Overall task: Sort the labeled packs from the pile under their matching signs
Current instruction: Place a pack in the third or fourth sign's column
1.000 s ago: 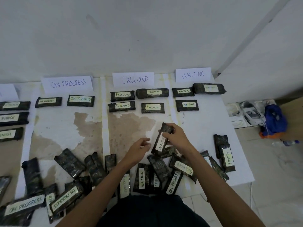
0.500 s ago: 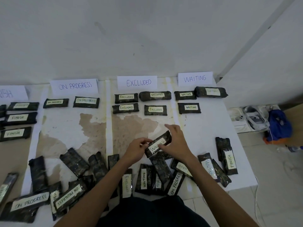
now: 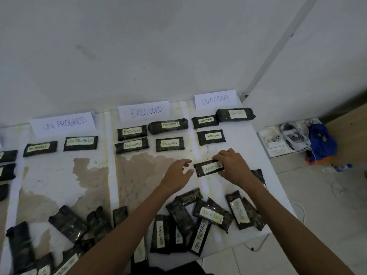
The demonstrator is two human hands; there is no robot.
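My right hand (image 3: 232, 165) grips a dark pack labeled WAITING (image 3: 209, 168) by its right end, held flat just below the sorted WAITING packs (image 3: 211, 136). My left hand (image 3: 178, 172) hovers open just left of the pack, fingers apart, not touching it. Paper signs read ON PROGRESS (image 3: 63, 124), EXCLUDED (image 3: 144, 111) and WAITING (image 3: 215, 99) along the wall. Sorted packs lie in rows under each sign. The unsorted pile (image 3: 200, 221) of dark packs lies near me, some label-up, some face down.
More unsorted packs (image 3: 69, 225) spread along the near left. The white table sheet (image 3: 244, 147) ends at the right, beyond it a floor with a white headset tray (image 3: 286, 139) and a blue bag (image 3: 321, 141). A stained patch marks the sheet's middle.
My right hand carried the WAITING pack up and rightward toward the WAITING column, turning it level. My left hand let go of its left end and now hovers open beside it.
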